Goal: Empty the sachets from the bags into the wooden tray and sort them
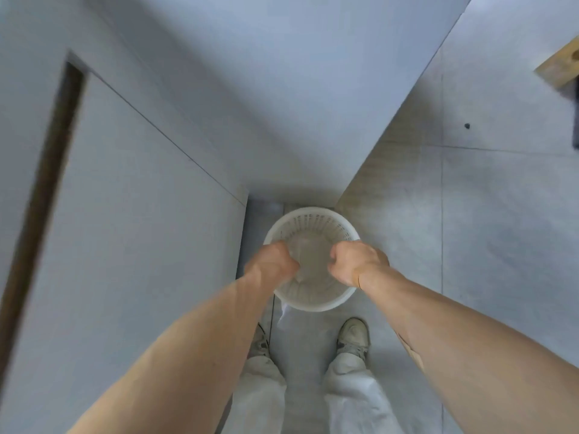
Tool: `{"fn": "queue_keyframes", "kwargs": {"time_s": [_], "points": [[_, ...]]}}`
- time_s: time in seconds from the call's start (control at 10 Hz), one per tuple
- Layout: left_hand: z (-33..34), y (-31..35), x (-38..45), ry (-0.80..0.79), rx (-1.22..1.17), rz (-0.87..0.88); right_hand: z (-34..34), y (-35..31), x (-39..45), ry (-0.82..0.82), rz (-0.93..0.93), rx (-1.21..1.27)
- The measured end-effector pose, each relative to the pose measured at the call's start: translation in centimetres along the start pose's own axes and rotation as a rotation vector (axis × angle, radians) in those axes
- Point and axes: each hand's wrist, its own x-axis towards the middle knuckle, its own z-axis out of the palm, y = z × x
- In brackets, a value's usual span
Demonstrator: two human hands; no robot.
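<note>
I am looking straight down at a round white perforated basket (313, 303) standing on the floor by my feet. Both hands hover over its opening. My left hand (272, 261) and my right hand (357, 261) are each closed into a fist, gripping opposite sides of a crumpled clear plastic bag (308, 258) stretched between them. The bag is blurred and looks see-through; no sachets can be made out in it. A wooden piece with a round hole (560, 68) pokes in at the top right edge; only its corner shows.
A pale wall (282, 104) rises behind the basket, with a beige strip (391, 142) along its foot. A white panel with a dark gap (47, 170) stands on the left. Grey floor tiles (501, 230) spread to the right. My shoes (352, 338) stand just short of the basket.
</note>
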Motion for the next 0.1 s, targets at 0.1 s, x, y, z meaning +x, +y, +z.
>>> {"fn": "queue_keyframes", "kwargs": {"time_s": [0.1], "points": [[-4.84,1.2,-8.01,0.022,0.071,0.092,-6.07,-1.96,-8.4,0.015,-0.025,0.034]]}}
